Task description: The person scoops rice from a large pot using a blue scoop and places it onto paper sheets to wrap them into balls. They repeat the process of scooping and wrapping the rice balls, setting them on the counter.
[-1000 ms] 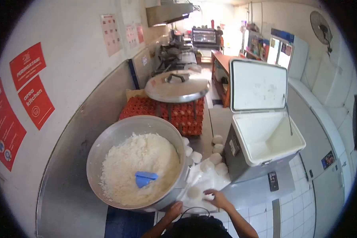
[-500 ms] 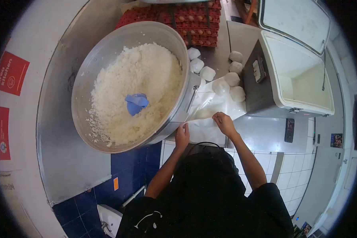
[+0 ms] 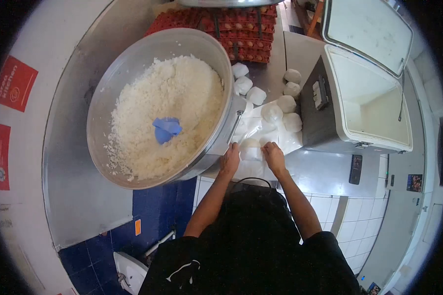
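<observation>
A rounded portion of rice [image 3: 251, 143] lies on white wrapping paper [image 3: 251, 155], whose near part covers the portion's lower side. My left hand [image 3: 231, 157] pinches the paper at the left of the portion, close to the big pot's wall. On the right side my right hand [image 3: 272, 154] grips the paper too, its fingers closed. Beyond the hands, more translucent sheets [image 3: 261, 129] are spread on the counter. Wrapped rice parcels [image 3: 292, 122] sit on and beside these sheets. Both palms are hidden from view.
At the left stands a large metal pot of rice [image 3: 177, 93] with a blue scoop-like piece [image 3: 166, 130] in it. An open cooler box [image 3: 330, 105] is at the right. Red egg trays [image 3: 246, 37] are stacked behind. A dark phone-like device [image 3: 355, 169] lies on the counter.
My right hand has moved slightly left and down, and my left hand slightly right. The paper's near edge now lies over the rice portion between them. The whole view has shifted a little.
</observation>
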The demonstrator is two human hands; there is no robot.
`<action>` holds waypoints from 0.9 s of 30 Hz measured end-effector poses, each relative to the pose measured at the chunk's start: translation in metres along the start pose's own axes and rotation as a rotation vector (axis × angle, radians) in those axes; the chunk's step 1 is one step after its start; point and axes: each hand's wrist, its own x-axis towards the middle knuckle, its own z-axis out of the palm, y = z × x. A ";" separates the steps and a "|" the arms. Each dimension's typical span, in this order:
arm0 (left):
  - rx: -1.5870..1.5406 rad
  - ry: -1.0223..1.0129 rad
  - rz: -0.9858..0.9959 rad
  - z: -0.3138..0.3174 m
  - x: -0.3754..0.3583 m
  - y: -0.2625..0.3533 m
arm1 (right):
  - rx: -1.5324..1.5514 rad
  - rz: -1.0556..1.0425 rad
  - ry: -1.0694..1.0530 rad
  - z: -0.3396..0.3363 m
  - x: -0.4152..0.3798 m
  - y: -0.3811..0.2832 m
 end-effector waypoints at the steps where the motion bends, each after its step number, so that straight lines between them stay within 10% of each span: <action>1: -0.008 -0.107 -0.027 -0.007 0.000 0.004 | 0.008 -0.026 0.056 -0.003 -0.002 0.001; 5: 0.084 0.110 0.241 -0.040 -0.025 0.014 | 0.018 -0.060 0.457 -0.049 -0.019 -0.012; 13: -0.057 -0.010 0.472 -0.059 -0.049 0.044 | 0.711 0.573 0.431 -0.080 -0.111 0.077; 18: 0.070 -0.268 0.624 -0.021 -0.079 0.000 | 0.495 0.336 0.164 -0.053 -0.120 0.059; 23: 0.044 -0.238 0.683 -0.009 -0.097 -0.035 | 0.006 0.088 0.345 -0.012 -0.121 0.014; 27: -0.012 -0.273 0.654 -0.034 -0.118 -0.033 | 0.369 0.422 0.406 0.015 -0.138 0.002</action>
